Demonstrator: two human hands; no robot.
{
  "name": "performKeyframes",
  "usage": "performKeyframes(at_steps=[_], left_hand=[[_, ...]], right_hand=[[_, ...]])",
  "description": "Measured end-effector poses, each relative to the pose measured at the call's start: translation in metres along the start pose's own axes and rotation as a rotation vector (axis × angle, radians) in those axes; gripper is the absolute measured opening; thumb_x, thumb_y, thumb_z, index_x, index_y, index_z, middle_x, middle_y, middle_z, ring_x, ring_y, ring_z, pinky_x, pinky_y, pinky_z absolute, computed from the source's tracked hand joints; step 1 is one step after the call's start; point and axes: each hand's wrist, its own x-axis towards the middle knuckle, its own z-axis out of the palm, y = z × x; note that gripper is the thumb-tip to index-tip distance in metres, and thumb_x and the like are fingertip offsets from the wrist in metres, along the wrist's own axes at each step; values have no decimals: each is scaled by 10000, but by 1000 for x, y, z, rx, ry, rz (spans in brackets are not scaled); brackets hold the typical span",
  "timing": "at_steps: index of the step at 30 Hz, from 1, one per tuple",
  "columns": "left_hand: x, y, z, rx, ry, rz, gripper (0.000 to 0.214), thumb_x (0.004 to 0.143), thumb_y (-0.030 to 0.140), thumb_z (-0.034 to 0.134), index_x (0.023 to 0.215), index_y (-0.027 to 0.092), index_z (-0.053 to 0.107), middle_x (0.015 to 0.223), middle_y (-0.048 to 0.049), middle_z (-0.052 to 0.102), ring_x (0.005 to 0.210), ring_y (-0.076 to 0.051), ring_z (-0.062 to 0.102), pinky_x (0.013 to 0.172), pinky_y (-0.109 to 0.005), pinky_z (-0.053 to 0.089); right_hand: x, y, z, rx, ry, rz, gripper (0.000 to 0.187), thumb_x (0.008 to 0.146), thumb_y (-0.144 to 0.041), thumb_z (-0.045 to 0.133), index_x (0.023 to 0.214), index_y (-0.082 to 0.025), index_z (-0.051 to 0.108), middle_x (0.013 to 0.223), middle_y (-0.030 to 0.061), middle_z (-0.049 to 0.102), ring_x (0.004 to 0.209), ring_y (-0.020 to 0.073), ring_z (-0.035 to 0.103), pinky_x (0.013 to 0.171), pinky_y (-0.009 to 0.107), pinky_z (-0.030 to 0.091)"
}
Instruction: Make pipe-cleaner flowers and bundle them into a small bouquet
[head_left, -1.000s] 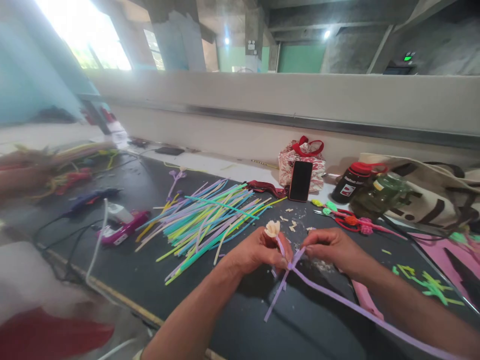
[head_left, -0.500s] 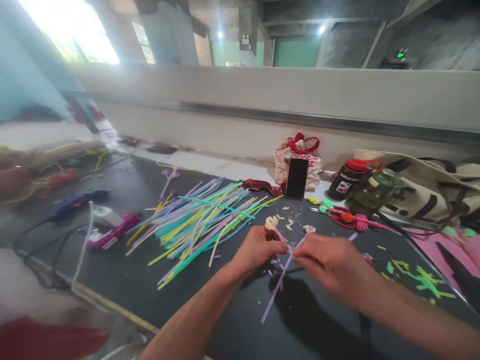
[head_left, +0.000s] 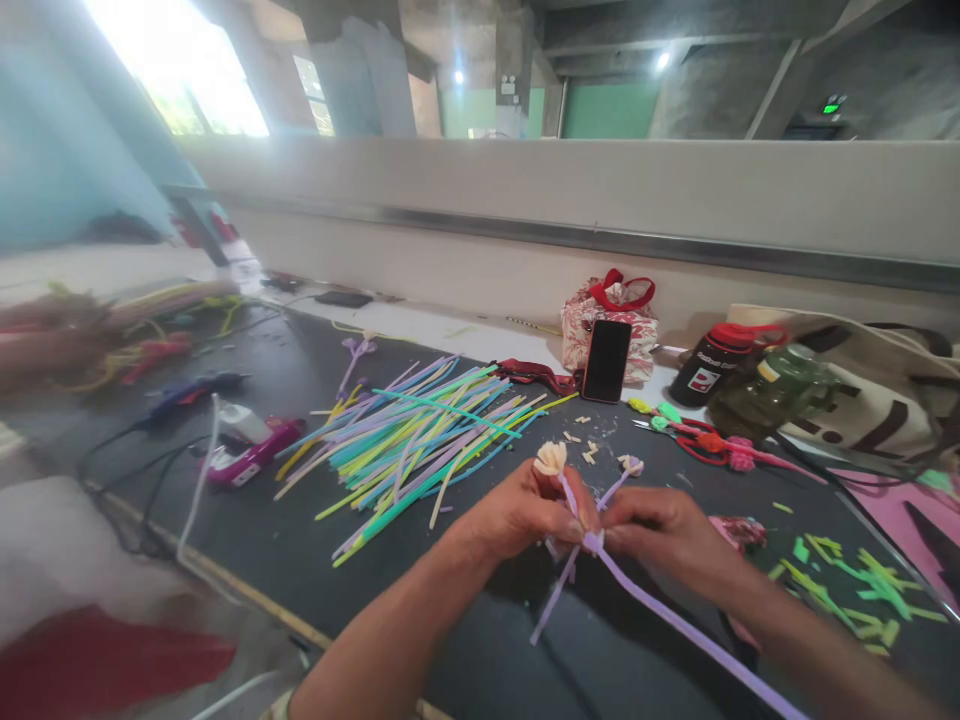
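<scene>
My left hand (head_left: 525, 515) is closed on thin lilac stems (head_left: 568, 492); one stem carries a cream bud (head_left: 550, 458) and another a small lilac bud (head_left: 632, 465) above my fingers. My right hand (head_left: 664, 530) pinches a long lilac strip (head_left: 675, 625) right where the stems cross, touching my left fingers. The strip trails down to the lower right, and a loose stem end (head_left: 551, 600) hangs toward the black table (head_left: 247, 520).
A heap of coloured strips (head_left: 412, 430) lies left of my hands, with a pink glue gun (head_left: 247, 455) and cables beyond. A phone (head_left: 606, 360), patterned bag, bottles (head_left: 750, 385), scissors (head_left: 694, 435) and a tote sit behind. Green scraps (head_left: 832, 570) lie at right.
My right hand drew back to the left hand and pinches the strip at the crossing point; the long strip again trails to the lower right. The view shifted slightly.
</scene>
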Motion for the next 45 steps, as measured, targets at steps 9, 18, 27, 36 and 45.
performKeyframes(at_steps=[9, 18, 27, 36, 45], left_hand=[[6, -1, -6, 426, 42, -162, 43, 521, 145, 615, 547, 135, 582, 477, 45, 503, 436, -67, 408, 433, -199, 298], [15, -4, -3, 115, 455, 32, 78, 534, 173, 618, 528, 129, 554, 492, 15, 557, 402, -57, 418, 415, -190, 307], [7, -7, -2, -128, -26, -37, 80, 493, 158, 623, 549, 123, 579, 516, -21, 592, 395, -77, 450, 379, -192, 276], [10, -7, -10, 374, 85, -181, 24, 518, 132, 608, 533, 118, 596, 463, 22, 533, 413, -66, 423, 412, -193, 293], [16, -5, -6, 121, 463, 19, 37, 524, 134, 599, 510, 125, 566, 481, 14, 556, 406, -59, 439, 416, -183, 315]], right_hand=[[25, -29, -34, -290, -111, -18, 131, 755, -251, 567, 681, -164, 633, 626, -19, 604, 578, 104, 526, 533, 199, 374], [-12, -29, 5, -661, 93, -236, 223, 847, -183, 416, 809, -193, 635, 678, 34, 600, 613, 137, 542, 552, 236, 375], [-5, 11, 11, 148, 30, 149, 207, 744, -343, 569, 683, -157, 638, 558, -28, 540, 473, 87, 464, 438, 193, 353], [14, -26, -37, -229, -32, 38, 109, 737, -218, 576, 675, -162, 645, 589, -30, 582, 533, 87, 491, 489, 189, 343], [-15, -23, 3, -664, 81, -317, 193, 845, -159, 437, 798, -179, 623, 660, 12, 569, 597, 119, 515, 541, 232, 343]])
